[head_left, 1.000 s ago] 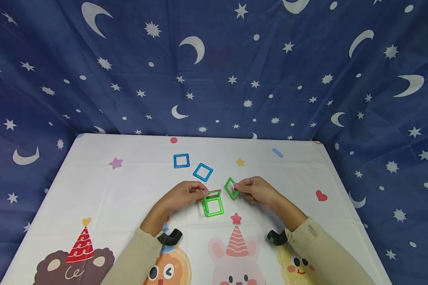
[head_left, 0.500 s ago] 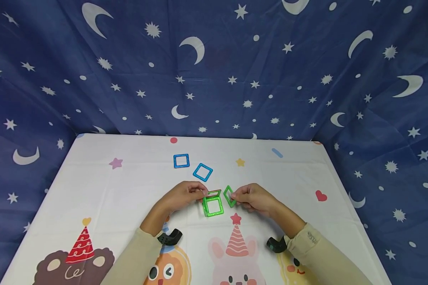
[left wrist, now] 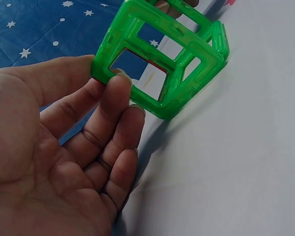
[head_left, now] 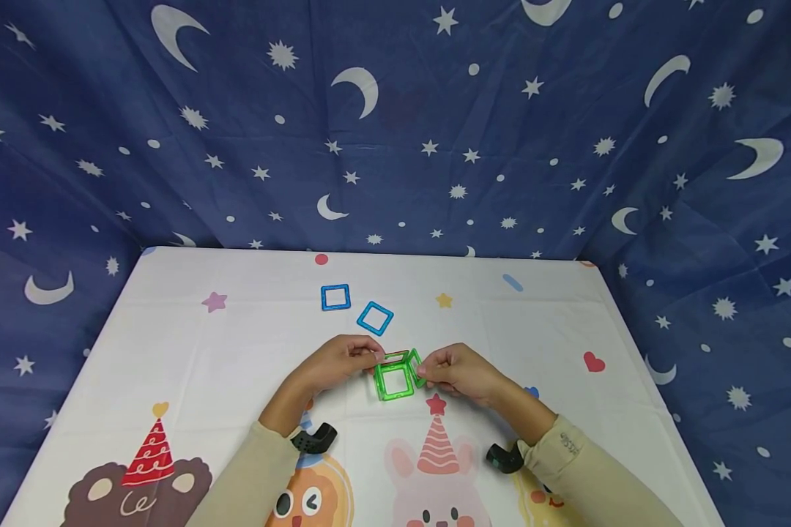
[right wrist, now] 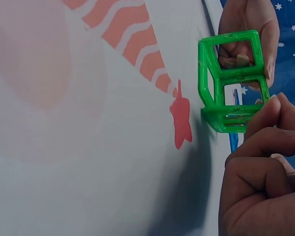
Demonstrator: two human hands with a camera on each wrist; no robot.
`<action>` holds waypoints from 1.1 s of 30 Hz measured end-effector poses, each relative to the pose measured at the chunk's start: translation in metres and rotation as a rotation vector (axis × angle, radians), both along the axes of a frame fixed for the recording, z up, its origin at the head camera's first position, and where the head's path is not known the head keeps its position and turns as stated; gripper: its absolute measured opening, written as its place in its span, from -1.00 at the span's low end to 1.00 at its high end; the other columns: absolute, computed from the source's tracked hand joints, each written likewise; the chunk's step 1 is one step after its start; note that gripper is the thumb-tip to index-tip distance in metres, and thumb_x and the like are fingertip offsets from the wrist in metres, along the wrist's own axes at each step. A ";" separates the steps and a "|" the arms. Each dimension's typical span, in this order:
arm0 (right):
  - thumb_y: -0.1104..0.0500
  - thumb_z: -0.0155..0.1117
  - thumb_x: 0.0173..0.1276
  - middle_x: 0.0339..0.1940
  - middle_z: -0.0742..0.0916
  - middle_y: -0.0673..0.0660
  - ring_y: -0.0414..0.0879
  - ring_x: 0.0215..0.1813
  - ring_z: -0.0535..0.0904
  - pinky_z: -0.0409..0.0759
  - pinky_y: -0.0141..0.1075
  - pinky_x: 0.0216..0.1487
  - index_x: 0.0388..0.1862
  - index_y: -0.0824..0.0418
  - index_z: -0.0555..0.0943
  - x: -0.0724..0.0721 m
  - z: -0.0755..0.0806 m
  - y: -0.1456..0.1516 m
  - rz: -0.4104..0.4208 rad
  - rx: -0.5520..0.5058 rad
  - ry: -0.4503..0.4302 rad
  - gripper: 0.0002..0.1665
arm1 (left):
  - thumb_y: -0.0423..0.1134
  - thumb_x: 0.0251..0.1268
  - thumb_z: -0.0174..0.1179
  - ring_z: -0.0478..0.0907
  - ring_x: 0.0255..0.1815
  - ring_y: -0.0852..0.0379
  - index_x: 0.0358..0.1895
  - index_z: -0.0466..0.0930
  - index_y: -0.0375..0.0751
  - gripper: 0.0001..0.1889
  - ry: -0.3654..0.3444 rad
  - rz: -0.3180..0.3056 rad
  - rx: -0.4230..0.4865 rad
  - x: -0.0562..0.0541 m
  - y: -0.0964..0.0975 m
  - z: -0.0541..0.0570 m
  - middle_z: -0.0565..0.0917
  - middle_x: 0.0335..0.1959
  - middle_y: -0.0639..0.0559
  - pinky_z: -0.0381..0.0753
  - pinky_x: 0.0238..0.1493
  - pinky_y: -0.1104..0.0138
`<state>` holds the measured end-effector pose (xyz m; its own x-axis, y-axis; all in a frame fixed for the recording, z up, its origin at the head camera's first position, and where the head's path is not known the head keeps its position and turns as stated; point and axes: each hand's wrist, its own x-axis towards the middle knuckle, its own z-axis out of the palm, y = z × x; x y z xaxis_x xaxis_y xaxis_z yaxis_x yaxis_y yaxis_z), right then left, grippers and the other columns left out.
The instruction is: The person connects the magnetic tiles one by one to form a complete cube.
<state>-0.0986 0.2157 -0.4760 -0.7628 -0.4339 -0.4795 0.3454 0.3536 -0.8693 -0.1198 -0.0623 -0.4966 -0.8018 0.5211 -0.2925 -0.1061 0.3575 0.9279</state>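
Observation:
Green square magnetic tiles are joined into a small box shape over the white table in the head view. A red-edged tile forms its back side. My left hand pinches the back left corner of this magnetic-tile box between thumb and fingertips. From the right, my right hand pinches another green magnetic tile, tilted against the box's right edge. In the right wrist view the green frames meet at their edges, with my right fingertips at one corner and my left hand behind.
Two blue square magnetic tiles lie flat behind the hands. The white tablecloth carries printed stars and party animals. A dark blue curtain with moons and stars borders the table at the back and sides.
My right hand has moved left and slightly toward me, bringing its green magnetic tile from apart to the box's right edge. My left hand and the box have stayed put.

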 end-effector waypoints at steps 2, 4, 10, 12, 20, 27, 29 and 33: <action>0.12 0.40 0.40 -0.55 0.64 0.08 -0.21 -0.68 0.22 0.10 -0.40 -0.66 -0.17 0.50 0.67 0.001 0.001 -0.002 -0.012 0.004 0.003 -0.62 | -0.08 0.44 0.25 0.55 -0.16 0.06 -0.07 0.73 0.02 -0.84 0.002 0.000 0.001 0.000 0.000 0.000 0.72 -0.30 -0.02 0.42 -0.02 0.22; 0.14 0.40 0.40 -0.56 0.63 0.09 -0.21 -0.68 0.21 0.10 -0.40 -0.66 -0.17 0.51 0.67 0.002 0.001 -0.004 -0.022 0.003 0.000 -0.63 | -0.07 0.44 0.25 0.55 -0.17 0.06 -0.07 0.73 0.03 -0.84 0.002 0.000 0.001 0.000 0.000 0.000 0.73 -0.30 -0.01 0.42 -0.02 0.23; 0.13 0.38 0.42 -0.59 0.61 0.07 -0.22 -0.68 0.21 0.11 -0.41 -0.66 -0.20 0.53 0.65 0.005 0.000 -0.010 -0.020 -0.002 -0.002 -0.61 | -0.05 0.44 0.25 0.55 -0.16 0.06 -0.06 0.74 0.03 -0.83 -0.004 0.005 -0.002 0.000 0.000 0.000 0.73 -0.30 -0.01 0.42 -0.01 0.22; 0.12 0.38 0.42 -0.59 0.60 0.06 -0.22 -0.67 0.22 0.11 -0.41 -0.66 -0.21 0.51 0.65 0.006 0.001 -0.011 -0.020 -0.001 0.001 -0.61 | -0.05 0.45 0.25 0.55 -0.17 0.06 -0.06 0.74 0.02 -0.82 0.001 0.004 -0.005 0.000 0.000 0.000 0.73 -0.31 -0.01 0.42 -0.01 0.22; 0.08 0.39 0.42 -0.53 0.64 0.08 -0.20 -0.65 0.25 0.13 -0.42 -0.66 -0.19 0.43 0.68 0.006 0.001 -0.011 0.004 0.028 -0.024 -0.64 | -0.03 0.44 0.25 0.54 -0.17 0.07 -0.07 0.74 0.02 -0.82 0.009 0.003 0.001 0.000 0.000 0.001 0.73 -0.30 0.00 0.43 -0.02 0.22; 0.07 0.50 0.30 -0.46 0.63 0.07 -0.11 -0.48 0.40 0.33 -0.39 -0.49 -0.15 0.28 0.67 0.006 0.002 -0.006 0.027 0.078 0.000 -0.68 | -0.03 0.44 0.26 0.55 -0.16 0.07 -0.08 0.74 0.03 -0.82 0.011 -0.003 0.004 0.001 0.000 0.001 0.73 -0.31 0.00 0.42 0.00 0.22; 0.10 0.53 0.25 -0.46 0.64 0.06 -0.09 -0.41 0.46 0.39 -0.37 -0.42 -0.16 0.28 0.66 0.006 0.003 -0.004 0.038 0.086 0.025 -0.68 | -0.03 0.44 0.25 0.56 -0.17 0.06 -0.07 0.74 0.02 -0.82 0.007 -0.002 0.007 0.000 0.000 0.001 0.74 -0.31 -0.01 0.42 0.00 0.21; 0.13 0.53 0.26 -0.47 0.63 0.03 -0.09 -0.37 0.50 0.44 -0.37 -0.35 -0.19 0.26 0.68 0.006 0.005 -0.003 0.038 0.122 0.103 -0.73 | -0.01 0.46 0.24 0.56 -0.17 0.05 -0.08 0.73 -0.04 -0.77 0.002 0.001 0.007 0.000 0.000 0.001 0.73 -0.31 -0.03 0.41 0.02 0.21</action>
